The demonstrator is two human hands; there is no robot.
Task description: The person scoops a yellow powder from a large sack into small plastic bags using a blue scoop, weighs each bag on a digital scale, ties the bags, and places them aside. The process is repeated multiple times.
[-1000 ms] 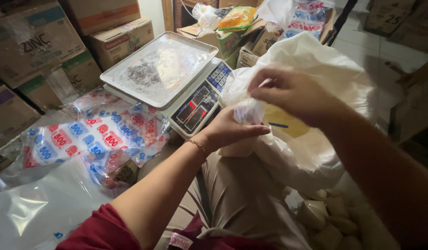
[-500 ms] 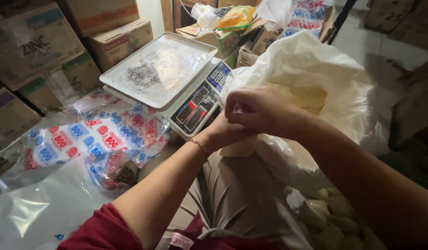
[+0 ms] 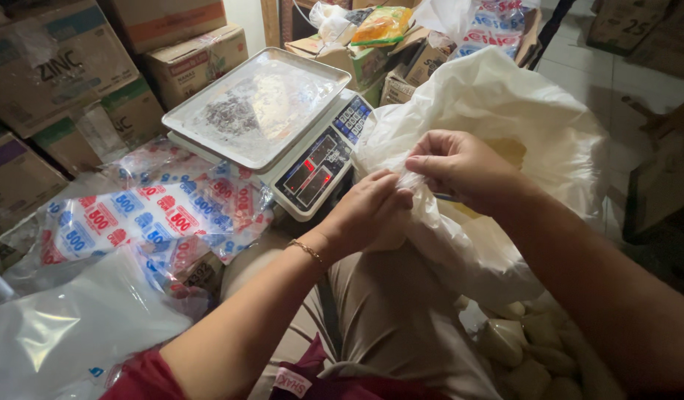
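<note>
Both hands meet over the person's lap, just in front of the digital scale. The left hand, a thin bracelet on its wrist, is curled with fingers closed on the twisted neck of a small clear plastic bag. The right hand comes in from the right, forearm angled down, thumb and fingertips pinched on the same bit of plastic. Behind them bulges a large white sack, near the scale's right edge
</note>
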